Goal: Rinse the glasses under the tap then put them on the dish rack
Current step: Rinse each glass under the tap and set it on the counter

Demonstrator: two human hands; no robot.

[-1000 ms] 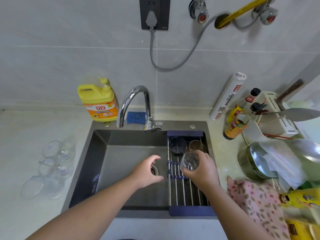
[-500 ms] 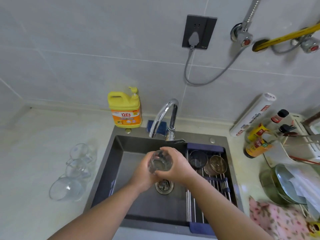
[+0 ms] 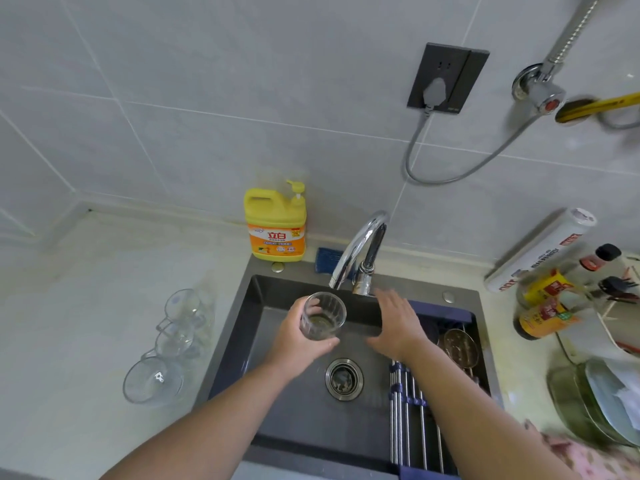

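My left hand (image 3: 298, 337) grips a clear ribbed glass (image 3: 323, 315), held upright over the dark sink (image 3: 252, 306) just below the spout of the chrome tap (image 3: 360, 251). No water is visibly running. My right hand (image 3: 398, 320) is open with fingers spread, just right of the glass and close to the tap's base. The roll-up dish rack (image 3: 415, 410) spans the sink's right side, with an amber glass (image 3: 460, 348) lying on it, partly behind my right hand. Several clear glass cups (image 3: 173, 344) lie on the counter left of the sink.
A yellow detergent bottle (image 3: 275, 223) stands behind the sink, a blue sponge (image 3: 329, 259) beside the tap. Sauce bottles (image 3: 543, 306), a wrap roll (image 3: 540, 251), stacked plates (image 3: 602, 403) and a floral cloth (image 3: 588, 459) crowd the right counter. The drain (image 3: 344, 379) lies below my hands.
The glass passed from my right hand to my left and rose under the spout. My right hand let go and moved toward the tap's base. The view shifted left.
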